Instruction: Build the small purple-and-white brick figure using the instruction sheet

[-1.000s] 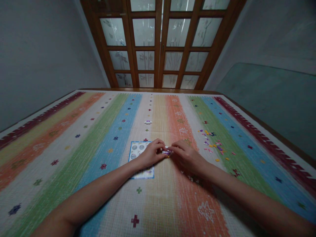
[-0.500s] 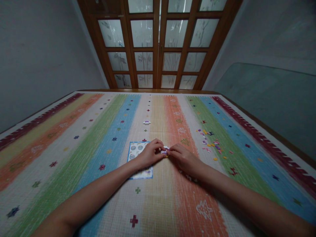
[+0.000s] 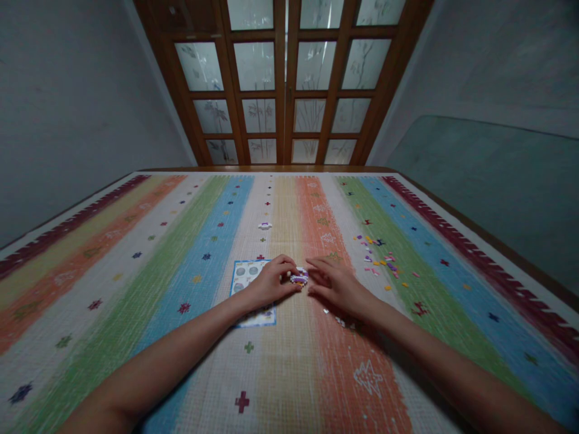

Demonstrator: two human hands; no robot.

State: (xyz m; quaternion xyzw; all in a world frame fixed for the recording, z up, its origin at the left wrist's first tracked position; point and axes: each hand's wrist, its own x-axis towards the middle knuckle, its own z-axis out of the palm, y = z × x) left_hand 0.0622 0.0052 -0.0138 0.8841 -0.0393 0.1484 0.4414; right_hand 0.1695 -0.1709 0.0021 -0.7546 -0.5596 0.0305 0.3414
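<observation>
Near the middle of the striped tablecloth, my left hand [image 3: 273,281] grips a small assembly of toy building bricks [image 3: 299,277] between thumb and fingers. White, purple and a bit of yellow show on it. My right hand [image 3: 335,284] is just to its right, fingers stretched out and spread, with nothing visible in it. A printed sheet [image 3: 243,272] with a blue border and round grey pictures lies partly under my left hand and forearm. Beneath my right wrist are several loose white bricks [image 3: 346,323], some of them covered by the arm.
Loose pink, purple, yellow and white bricks [image 3: 389,266] are scattered to the right on the tablecloth [image 3: 289,361]. A small white and purple brick piece [image 3: 265,226] sits farther back. Beyond the table's far edge stand wooden doors with glass panes [image 3: 257,66].
My right hand has let go of the brick assembly, its fingers opening and drawing slightly away. The left hand keeps its hold. The whole view has shifted slightly.
</observation>
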